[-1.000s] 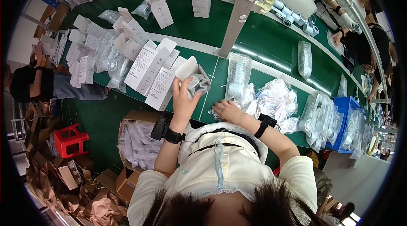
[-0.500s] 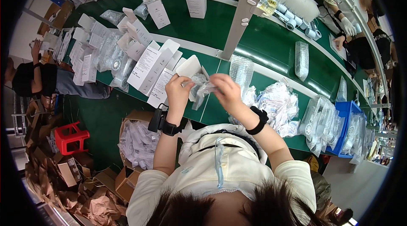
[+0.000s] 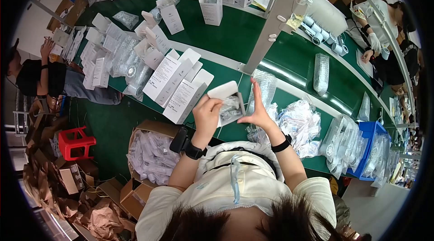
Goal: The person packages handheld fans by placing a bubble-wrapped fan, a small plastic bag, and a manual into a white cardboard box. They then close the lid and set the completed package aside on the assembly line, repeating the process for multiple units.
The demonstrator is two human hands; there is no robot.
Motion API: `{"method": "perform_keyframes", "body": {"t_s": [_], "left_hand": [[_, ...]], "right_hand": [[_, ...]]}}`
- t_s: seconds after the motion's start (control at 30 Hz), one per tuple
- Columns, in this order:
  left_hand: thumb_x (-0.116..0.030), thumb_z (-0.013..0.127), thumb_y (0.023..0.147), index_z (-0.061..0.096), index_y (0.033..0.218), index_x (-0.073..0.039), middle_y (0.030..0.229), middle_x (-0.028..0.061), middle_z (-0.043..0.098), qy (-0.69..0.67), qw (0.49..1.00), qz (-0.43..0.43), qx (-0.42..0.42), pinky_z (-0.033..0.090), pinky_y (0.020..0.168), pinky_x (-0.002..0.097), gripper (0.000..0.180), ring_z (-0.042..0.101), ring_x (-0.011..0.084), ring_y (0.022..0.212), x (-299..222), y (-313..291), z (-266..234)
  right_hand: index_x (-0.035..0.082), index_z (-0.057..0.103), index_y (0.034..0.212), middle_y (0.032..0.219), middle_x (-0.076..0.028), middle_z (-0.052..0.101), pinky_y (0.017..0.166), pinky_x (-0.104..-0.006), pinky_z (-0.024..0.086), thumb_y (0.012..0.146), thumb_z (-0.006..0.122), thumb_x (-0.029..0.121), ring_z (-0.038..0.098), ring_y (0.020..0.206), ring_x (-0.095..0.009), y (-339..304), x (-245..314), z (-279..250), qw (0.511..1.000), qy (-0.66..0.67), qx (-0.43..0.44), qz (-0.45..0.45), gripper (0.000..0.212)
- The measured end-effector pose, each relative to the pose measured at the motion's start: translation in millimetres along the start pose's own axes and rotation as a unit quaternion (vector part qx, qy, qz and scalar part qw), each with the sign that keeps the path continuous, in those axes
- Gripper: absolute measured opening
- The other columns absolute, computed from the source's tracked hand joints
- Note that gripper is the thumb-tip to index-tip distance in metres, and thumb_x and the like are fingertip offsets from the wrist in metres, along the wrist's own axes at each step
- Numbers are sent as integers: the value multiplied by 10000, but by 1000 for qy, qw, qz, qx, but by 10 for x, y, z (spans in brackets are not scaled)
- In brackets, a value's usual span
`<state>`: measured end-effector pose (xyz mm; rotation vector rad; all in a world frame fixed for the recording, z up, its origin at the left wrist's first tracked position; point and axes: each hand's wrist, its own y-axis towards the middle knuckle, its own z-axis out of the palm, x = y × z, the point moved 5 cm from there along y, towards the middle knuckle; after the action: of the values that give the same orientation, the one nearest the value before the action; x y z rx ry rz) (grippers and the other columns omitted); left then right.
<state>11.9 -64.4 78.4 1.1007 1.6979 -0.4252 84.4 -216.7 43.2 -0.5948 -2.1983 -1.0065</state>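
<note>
My left hand [image 3: 206,116] is closed on the left side of a small white carton [image 3: 222,90], whose top flap stands open. Inside it sits crumpled clear plastic wrap [image 3: 231,106]; what the plastic encloses cannot be made out. On the carton's right, my right hand [image 3: 259,113] is open with its fingers stretched upward, its thumb at the carton's lower right edge. Just left of my hands stand white printed cartons [image 3: 184,101] with raised flaps. A clear bubble-wrap sleeve [image 3: 263,88] lies beyond my right hand.
Clear-bagged parts [image 3: 298,125] are heaped right of my hands, with a blue bin [image 3: 367,150] farther right. A metal post [image 3: 271,28] rises from the green bench. Lower left stand a cardboard box [image 3: 153,150] of plastic-wrapped pieces and a red stool [image 3: 77,143]. People work on both sides.
Both hands and the carton have shifted slightly right. The plastic my fingers pinched above the opening now lies inside the carton, and my right hand has let go and spread its fingers.
</note>
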Motion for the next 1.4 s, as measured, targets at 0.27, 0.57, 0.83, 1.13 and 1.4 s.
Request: {"method": "perform_keyframes", "body": {"t_s": [0.27,0.57,0.83,1.13,1.4], "left_hand": [[-123,722,647,425,1166,-27,1262,166,394,214,966,131,-69,331,931,404,606,368,346,1151,-24,747,-543],[-109,766,524,276,1315,-96,1261,202,311,461,881,-98,45,283,937,462,931,298,372,1143,1062,756,-888],[-227,763,561,277,1308,-19,1100,170,359,395,912,-3,110,311,832,463,916,351,334,994,-60,-60,138],[-288,777,576,258,1297,-12,1079,167,406,349,831,-178,394,396,797,389,931,414,317,1000,809,-8,783],[-82,748,596,270,1283,-83,1074,138,481,-128,919,-175,329,426,825,323,837,518,257,960,1348,109,1044]], "right_hand": [[18,279,1277,1240,-81,401,970,-334,306,476,842,327,392,1150,-222,-472,-711,-846,885,316,-135,316,1026],[22,242,1282,1182,-142,422,928,-335,325,627,761,223,430,1073,-242,578,-2307,-1351,852,165,-408,282,859],[8,200,1314,1161,-245,421,854,-380,402,649,732,309,457,1030,-354,464,-2093,-983,855,-369,-205,302,903],[56,241,1300,1120,-314,435,784,-409,459,649,691,334,541,933,-409,-427,-1729,-64,822,-175,85,536,839],[82,243,1253,1118,-132,429,817,-329,428,728,563,70,485,978,-235,-276,-1242,-693,792,344,-304,403,615]]}}
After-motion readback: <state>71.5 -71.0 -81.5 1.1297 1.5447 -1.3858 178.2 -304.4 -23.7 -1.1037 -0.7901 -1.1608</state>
